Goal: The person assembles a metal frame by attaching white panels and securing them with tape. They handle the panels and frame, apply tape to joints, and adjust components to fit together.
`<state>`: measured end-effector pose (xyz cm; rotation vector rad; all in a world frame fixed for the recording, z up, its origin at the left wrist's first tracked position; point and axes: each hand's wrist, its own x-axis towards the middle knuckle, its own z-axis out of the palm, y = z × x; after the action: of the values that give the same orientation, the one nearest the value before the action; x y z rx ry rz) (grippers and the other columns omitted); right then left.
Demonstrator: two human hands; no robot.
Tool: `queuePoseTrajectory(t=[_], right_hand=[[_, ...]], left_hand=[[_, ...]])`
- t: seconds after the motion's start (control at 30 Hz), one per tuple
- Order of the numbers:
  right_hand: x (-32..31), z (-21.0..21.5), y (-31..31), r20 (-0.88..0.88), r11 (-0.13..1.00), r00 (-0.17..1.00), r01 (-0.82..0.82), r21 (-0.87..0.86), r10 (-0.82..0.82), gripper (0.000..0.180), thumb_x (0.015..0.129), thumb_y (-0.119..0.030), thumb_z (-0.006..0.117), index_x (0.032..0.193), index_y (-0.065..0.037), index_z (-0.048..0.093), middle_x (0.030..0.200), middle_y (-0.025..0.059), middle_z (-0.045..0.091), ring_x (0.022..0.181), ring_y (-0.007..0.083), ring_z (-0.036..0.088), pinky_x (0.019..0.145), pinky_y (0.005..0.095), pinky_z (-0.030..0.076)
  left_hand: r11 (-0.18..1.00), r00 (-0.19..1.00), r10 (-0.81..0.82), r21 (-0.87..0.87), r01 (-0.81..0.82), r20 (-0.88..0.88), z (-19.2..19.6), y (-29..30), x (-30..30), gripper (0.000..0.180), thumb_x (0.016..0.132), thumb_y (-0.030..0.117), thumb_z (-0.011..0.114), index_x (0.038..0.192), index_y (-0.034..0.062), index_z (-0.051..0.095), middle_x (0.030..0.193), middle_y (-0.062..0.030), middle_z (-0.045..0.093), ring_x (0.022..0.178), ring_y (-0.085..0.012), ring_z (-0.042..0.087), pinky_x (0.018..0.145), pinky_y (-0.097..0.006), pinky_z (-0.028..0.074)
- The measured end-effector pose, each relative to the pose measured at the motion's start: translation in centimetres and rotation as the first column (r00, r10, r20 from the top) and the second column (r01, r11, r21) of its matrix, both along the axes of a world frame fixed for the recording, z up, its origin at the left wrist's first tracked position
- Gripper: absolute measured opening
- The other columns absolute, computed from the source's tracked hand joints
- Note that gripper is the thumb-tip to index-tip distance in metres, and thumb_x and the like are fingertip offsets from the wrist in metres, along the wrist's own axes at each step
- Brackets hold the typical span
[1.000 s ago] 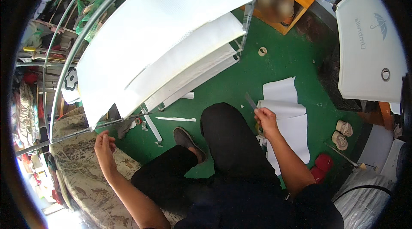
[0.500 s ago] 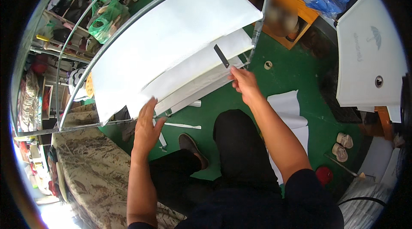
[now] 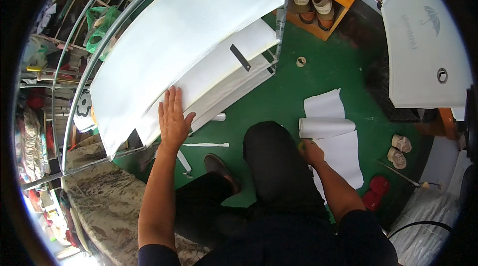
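White sheeting [image 3: 194,37] is stretched over a curved metal tube frame [image 3: 79,101] in front of me. My left hand [image 3: 174,117] rests on the lower white panel at its left part, fingers extended and palm down. A thin dark flat strip [image 3: 240,58] lies across the panel's edge toward the right, untouched. Beside my right knee, my right hand [image 3: 313,152] has its fingers curled near a small yellowish thing, partly hidden by the knee. Just beyond that hand lies a roll of white material [image 3: 327,128], on loose white sheets [image 3: 341,159].
On the green floor are a tape roll [image 3: 300,62], white offcut strips [image 3: 206,145] and a pair of light shoes [image 3: 400,151]. A wooden shoe rack [image 3: 343,17] stands far right, near a white panel [image 3: 423,47]. Camouflage cloth [image 3: 104,201] spreads at left.
My right hand has left the dark strip and come down beside my right knee. My left hand has moved up onto the white panel. The white roll, formerly behind my forearm, now shows.
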<state>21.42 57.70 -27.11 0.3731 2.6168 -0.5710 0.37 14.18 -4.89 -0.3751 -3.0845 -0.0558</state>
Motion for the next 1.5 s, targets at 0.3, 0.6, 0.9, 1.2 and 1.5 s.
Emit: queuePoseTrajectory(t=[0.3, 0.6, 0.9, 1.2, 1.5], right_hand=[[-1.0, -3.1, -0.6, 0.157, 0.981, 0.970, 0.177, 0.074, -0.187, 0.024, 0.083, -0.030, 0.070, 0.100, -0.014, 0.074, 0.099, 0.0138, 0.074, 0.095, 0.0344, 0.071, 0.084, 0.0475, 0.055], [0.6, -0.1, 2.0, 0.057, 0.917, 0.935, 0.354, -0.186, -0.349, 0.027, 0.077, -0.026, 0.080, 0.096, -0.010, 0.071, 0.093, 0.0117, 0.073, 0.085, 0.0318, 0.071, 0.077, 0.0422, 0.057], [-9.0, 20.5, -3.4, -0.220, 0.526, 0.828, 0.103, -0.844, -0.516, 0.066, 0.087, 0.004, 0.069, 0.146, -0.003, 0.038, 0.079, 0.0031, 0.064, 0.069, 0.0099, 0.061, 0.063, 0.0238, 0.051], [-10.1, 30.6, -10.8, -0.565, 0.593, 0.805, -0.368, -0.716, -0.182, 0.063, 0.083, 0.001, 0.076, 0.140, -0.001, 0.049, 0.084, 0.0079, 0.073, 0.069, 0.0103, 0.065, 0.065, 0.0258, 0.053], [-9.9, 30.2, -13.3, -0.573, 0.648, 0.813, -0.383, -0.658, -0.102, 0.039, 0.084, 0.005, 0.075, 0.120, 0.001, 0.060, 0.086, 0.0066, 0.070, 0.070, 0.0094, 0.065, 0.063, 0.0244, 0.051]], left_hand=[[0.999, 0.999, 0.032, 0.008, -0.033, 0.031, 0.9, 0.2, 0.0, 0.091, 0.084, 0.021, 0.077, 0.157, 0.0076, 0.026, 0.162, -0.0165, 0.028, 0.150, -0.0349, 0.025, 0.121, -0.055, 0.021], [0.993, 0.995, 0.096, 0.064, -0.098, 0.038, 1.0, -0.3, 1.0, 0.095, 0.083, 0.015, 0.078, 0.158, 0.0069, 0.022, 0.165, -0.0168, 0.023, 0.153, -0.0352, 0.019, 0.120, -0.056, 0.021], [0.995, 0.996, 0.067, 0.065, -0.071, 0.054, 2.5, -0.3, 1.3, 0.087, 0.084, 0.022, 0.079, 0.155, 0.0064, 0.031, 0.161, -0.0195, 0.029, 0.150, -0.0362, 0.028, 0.119, -0.053, 0.029], [0.385, 0.868, -0.324, 0.891, -0.242, 0.376, 11.1, 8.7, 8.7, 0.086, 0.086, 0.016, 0.079, 0.155, 0.0088, 0.029, 0.136, -0.0198, 0.060, 0.124, -0.0290, 0.060, 0.105, -0.042, 0.046], [0.187, 0.937, -0.189, 0.948, -0.259, 0.293, 8.8, 10.7, 10.8, 0.065, 0.084, -0.007, 0.071, 0.143, 0.0055, 0.047, 0.099, -0.0098, 0.070, 0.091, -0.0154, 0.065, 0.087, -0.030, 0.052]])
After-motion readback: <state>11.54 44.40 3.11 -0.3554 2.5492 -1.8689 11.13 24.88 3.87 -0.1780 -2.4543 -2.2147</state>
